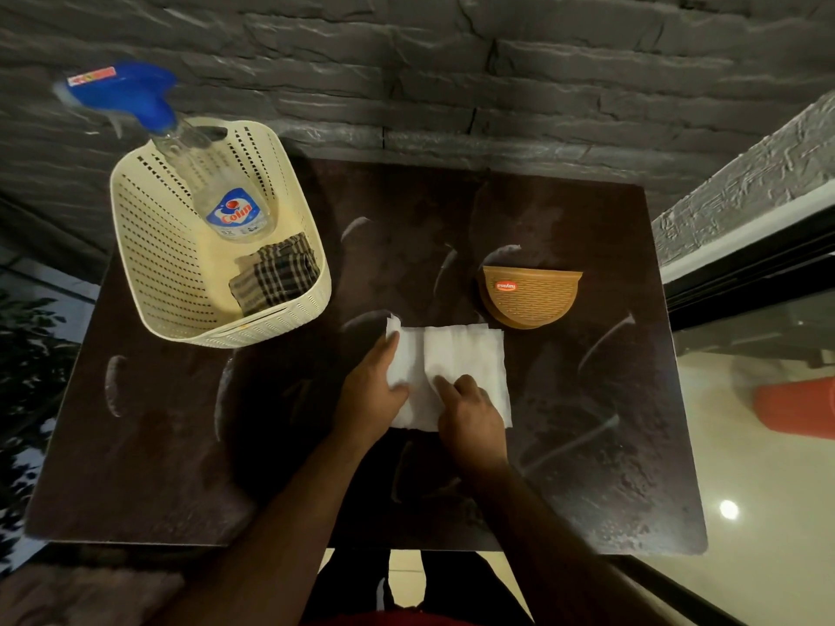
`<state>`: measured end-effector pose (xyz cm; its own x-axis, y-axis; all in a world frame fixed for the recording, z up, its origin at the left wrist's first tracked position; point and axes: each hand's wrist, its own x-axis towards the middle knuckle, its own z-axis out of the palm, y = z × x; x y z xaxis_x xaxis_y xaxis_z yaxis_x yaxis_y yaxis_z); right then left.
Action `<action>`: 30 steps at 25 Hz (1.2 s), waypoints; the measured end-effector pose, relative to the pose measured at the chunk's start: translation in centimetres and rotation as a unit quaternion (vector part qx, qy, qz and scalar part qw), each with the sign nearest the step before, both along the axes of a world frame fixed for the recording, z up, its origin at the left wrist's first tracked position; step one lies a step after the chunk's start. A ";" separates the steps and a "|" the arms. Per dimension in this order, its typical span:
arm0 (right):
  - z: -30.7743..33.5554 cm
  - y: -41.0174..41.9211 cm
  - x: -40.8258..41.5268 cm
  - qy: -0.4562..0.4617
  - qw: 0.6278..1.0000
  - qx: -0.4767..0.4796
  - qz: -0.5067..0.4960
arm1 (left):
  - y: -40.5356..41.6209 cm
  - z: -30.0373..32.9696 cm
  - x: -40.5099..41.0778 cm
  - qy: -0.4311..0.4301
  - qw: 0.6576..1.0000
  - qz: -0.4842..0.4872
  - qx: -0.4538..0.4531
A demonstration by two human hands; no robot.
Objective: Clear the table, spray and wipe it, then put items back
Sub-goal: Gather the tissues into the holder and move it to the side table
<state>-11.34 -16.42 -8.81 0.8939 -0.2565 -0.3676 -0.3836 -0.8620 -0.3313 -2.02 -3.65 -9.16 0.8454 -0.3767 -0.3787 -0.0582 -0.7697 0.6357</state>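
Note:
A white paper napkin lies flat on the dark brown table, near the middle. My left hand rests on the napkin's left edge with fingers straight. My right hand presses on the napkin's lower middle with curled fingers, the index finger pointing at a crease. A cream perforated basket stands at the table's far left. It holds a clear spray bottle with a blue trigger head and a folded checked cloth. An orange half-round napkin holder stands to the right, behind the napkin.
A dark stone-textured wall runs behind the table. A grey textured ledge and a glass panel are on the right. A glossy floor with an orange object lies beyond the right edge. Dark foliage shows at the far left.

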 end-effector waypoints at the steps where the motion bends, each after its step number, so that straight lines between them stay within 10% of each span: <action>1: -0.1 -0.1 -0.1 0.001 1.000 0.003 0.017 | 0.0 0.1 0.1 -0.002 1.000 -0.002 0.002; 30: -0.5 -2.8 -9.0 -0.047 0.996 0.023 0.076 | -13.2 1.0 -4.8 0.012 0.967 -0.224 0.122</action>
